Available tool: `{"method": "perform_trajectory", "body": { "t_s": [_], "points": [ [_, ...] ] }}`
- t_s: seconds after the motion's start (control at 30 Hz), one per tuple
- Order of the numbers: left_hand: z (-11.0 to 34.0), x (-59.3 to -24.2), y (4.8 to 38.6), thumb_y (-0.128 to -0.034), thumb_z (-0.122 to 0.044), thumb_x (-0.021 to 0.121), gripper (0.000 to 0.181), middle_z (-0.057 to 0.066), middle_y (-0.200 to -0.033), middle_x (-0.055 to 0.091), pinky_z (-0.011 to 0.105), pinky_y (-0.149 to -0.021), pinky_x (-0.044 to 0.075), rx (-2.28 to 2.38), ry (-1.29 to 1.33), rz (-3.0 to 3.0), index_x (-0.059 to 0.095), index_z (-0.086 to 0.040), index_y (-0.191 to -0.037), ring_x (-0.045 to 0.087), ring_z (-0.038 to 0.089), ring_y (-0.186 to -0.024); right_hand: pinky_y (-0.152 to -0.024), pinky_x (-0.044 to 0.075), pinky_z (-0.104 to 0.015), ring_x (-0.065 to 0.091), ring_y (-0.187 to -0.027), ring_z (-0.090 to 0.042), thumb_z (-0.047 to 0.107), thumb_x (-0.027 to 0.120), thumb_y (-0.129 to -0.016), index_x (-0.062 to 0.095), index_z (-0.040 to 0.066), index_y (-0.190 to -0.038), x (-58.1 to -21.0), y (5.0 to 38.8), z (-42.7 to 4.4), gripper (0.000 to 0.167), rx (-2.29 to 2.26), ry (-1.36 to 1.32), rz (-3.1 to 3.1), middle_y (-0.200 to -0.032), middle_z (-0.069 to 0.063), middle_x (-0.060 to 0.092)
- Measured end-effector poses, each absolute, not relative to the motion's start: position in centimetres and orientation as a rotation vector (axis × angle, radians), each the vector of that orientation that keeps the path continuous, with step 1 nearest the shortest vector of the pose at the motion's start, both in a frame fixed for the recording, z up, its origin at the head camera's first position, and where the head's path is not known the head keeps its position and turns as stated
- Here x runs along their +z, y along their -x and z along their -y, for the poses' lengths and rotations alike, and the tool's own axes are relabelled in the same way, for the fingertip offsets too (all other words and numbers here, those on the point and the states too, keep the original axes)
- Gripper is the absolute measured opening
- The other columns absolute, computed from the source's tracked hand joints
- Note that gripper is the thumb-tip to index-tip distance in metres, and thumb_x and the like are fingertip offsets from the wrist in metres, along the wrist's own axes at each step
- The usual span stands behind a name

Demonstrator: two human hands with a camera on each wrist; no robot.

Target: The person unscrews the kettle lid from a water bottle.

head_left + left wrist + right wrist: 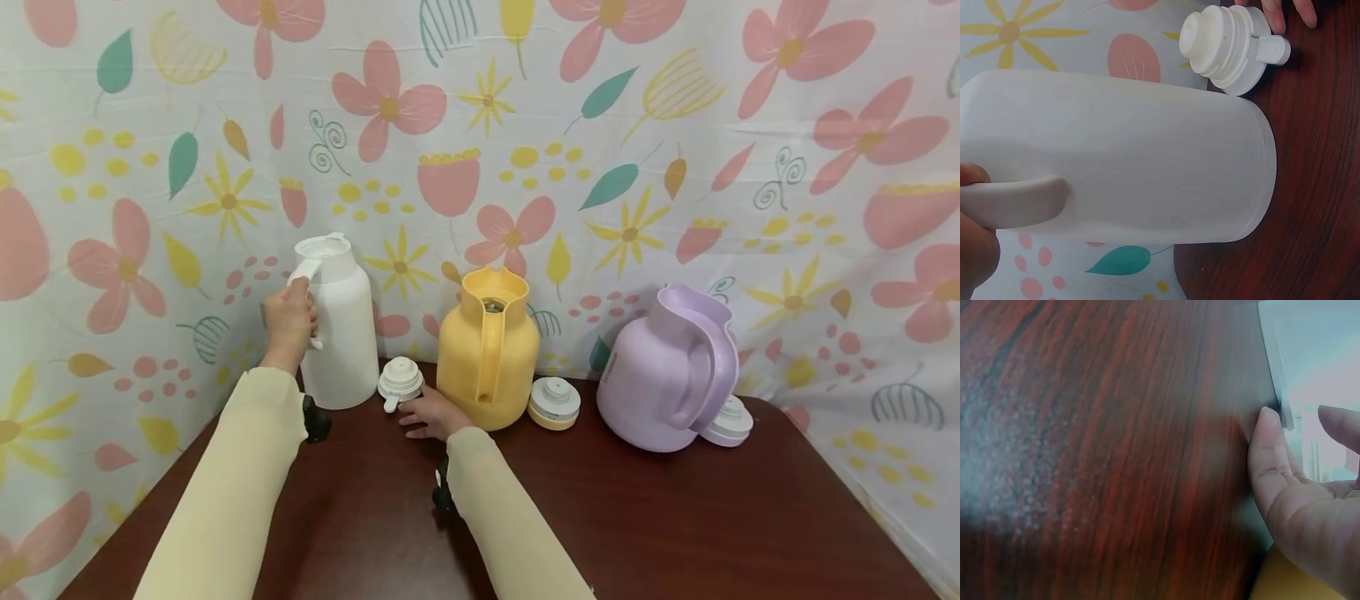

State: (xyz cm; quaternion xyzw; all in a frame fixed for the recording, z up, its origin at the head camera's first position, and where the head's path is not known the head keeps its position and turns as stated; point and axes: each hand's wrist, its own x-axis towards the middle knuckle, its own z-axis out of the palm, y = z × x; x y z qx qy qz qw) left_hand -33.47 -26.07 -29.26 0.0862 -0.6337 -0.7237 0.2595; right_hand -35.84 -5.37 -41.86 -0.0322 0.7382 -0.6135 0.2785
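A tall white thermos jug [341,333] stands upright at the left of the table, its top uncovered. My left hand [291,319] grips the handle [1016,201] of this jug. Beside the jug's base lies a white lid [401,379], narrow stepped part upward, with a small tab at its rim. My right hand [433,413] is at the lid's near right side, its fingers extended and thumb apart, holding nothing. Fingertips [1275,15] appear right by the lid's rim in the left wrist view; whether they touch it I cannot tell.
A yellow jug [450,354] stands just behind my right hand, its white-and-yellow lid [555,403] to its right. Farther right are a purple jug [645,383] and its lid [731,422]. A flowered cloth [495,108] hangs behind the dark wooden table [637,525].
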Motion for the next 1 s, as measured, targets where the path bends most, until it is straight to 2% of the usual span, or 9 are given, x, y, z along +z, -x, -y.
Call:
{"method": "perform_trajectory", "body": {
  "t_s": [0.23,0.37,0.53,0.6,0.67,0.73,0.8,0.87,1.0],
  "points": [
    [25.9,-28.5,32.2,-0.1034,-0.03,0.043,0.053,-0.011,-0.04,0.036,0.021,-0.042,0.033,-1.953,-0.19,1.781,0.038,-0.018,-0.052,0.034,0.005,-0.037,-0.098,0.057,-0.043,0.062,-0.126,-0.034,0.012,0.056,-0.103,0.004,0.021,-0.166,-41.8,35.5,5.4,0.082,-1.657,0.104,-1.983,-0.138,-0.018,0.059],
    [26.5,-28.3,32.4,-0.1044,-0.034,0.042,0.054,-0.011,-0.041,0.038,0.022,-0.047,0.039,-1.934,-0.161,1.857,0.041,-0.019,-0.052,0.038,0.006,-0.039,-0.105,0.053,-0.051,0.059,-0.13,-0.037,0.012,0.055,-0.102,0.001,0.024,-0.166,-41.3,35.0,5.5,0.085,-1.653,0.138,-2.002,-0.147,-0.019,0.052],
    [27.5,-28.7,32.2,-0.1066,-0.047,0.039,0.053,-0.015,-0.051,0.051,0.023,-0.067,0.046,-1.81,-0.167,2.065,0.052,-0.019,-0.064,0.052,0.005,-0.054,-0.103,0.053,-0.055,0.06,-0.13,-0.039,0.017,0.056,-0.103,0.004,0.015,-0.166,-40.4,33.2,4.0,0.081,-1.508,0.208,-2.129,-0.155,-0.022,0.046],
    [27.8,-28.6,31.4,-0.1075,-0.052,0.034,0.055,-0.011,-0.067,0.061,0.027,-0.078,0.046,-1.725,-0.177,2.197,0.059,-0.011,-0.081,0.058,0.008,-0.071,-0.097,0.057,-0.052,0.064,-0.124,-0.038,0.019,0.056,-0.103,0.014,0.007,-0.164,-40.1,32.1,2.6,0.075,-1.423,0.294,-2.203,-0.15,-0.023,0.051],
    [28.0,-28.6,30.3,-0.108,-0.054,0.027,0.063,0.007,-0.102,0.07,0.036,-0.095,0.049,-1.641,-0.18,2.336,0.059,0.002,-0.111,0.063,0.02,-0.101,-0.089,0.059,-0.045,0.067,-0.115,-0.034,0.019,0.057,-0.104,0.028,0.002,-0.159,-39.7,30.8,0.6,0.065,-1.342,0.415,-2.269,-0.142,-0.022,0.059],
    [28.4,-28.9,29.0,-0.1084,-0.053,0.022,0.072,0.027,-0.138,0.055,0.051,-0.111,0.044,-1.575,-0.147,2.479,0.041,0.009,-0.142,0.053,0.037,-0.129,-0.08,0.058,-0.037,0.068,-0.106,-0.029,0.019,0.056,-0.104,0.04,0.0,-0.153,-39.2,29.3,-1.8,0.055,-1.274,0.562,-2.316,-0.132,-0.021,0.064],
    [28.8,-29.3,27.4,-0.1091,-0.049,0.023,0.076,0.037,-0.16,0.026,0.064,-0.119,0.031,-1.524,-0.11,2.596,0.015,0.009,-0.157,0.031,0.051,-0.147,-0.075,0.055,-0.031,0.067,-0.101,-0.023,0.021,0.056,-0.104,0.049,0.0,-0.146,-38.7,27.7,-4.6,0.047,-1.235,0.672,-2.339,-0.126,-0.021,0.066],
    [29.3,-30.0,25.7,-0.1097,-0.046,0.026,0.077,0.038,-0.164,0.015,0.069,-0.12,0.025,-1.485,-0.084,2.682,0.003,0.008,-0.16,0.02,0.056,-0.15,-0.073,0.053,-0.029,0.066,-0.098,-0.022,0.024,0.056,-0.105,0.055,0.001,-0.141,-38.2,25.9,-7.6,0.043,-1.217,0.738,-2.354,-0.124,-0.021,0.066],
    [30.1,-31.4,22.1,-0.1107,-0.043,0.031,0.073,0.037,-0.161,0.025,0.072,-0.113,0.031,-1.35,-0.057,2.753,0.009,0.005,-0.161,0.025,0.058,-0.146,-0.081,0.054,-0.028,0.066,-0.105,-0.022,0.031,0.059,-0.104,0.062,0.008,-0.134,-37.1,22.6,-13.2,0.038,-1.177,0.796,-2.495,-0.127,-0.014,0.069]
  ]
}}
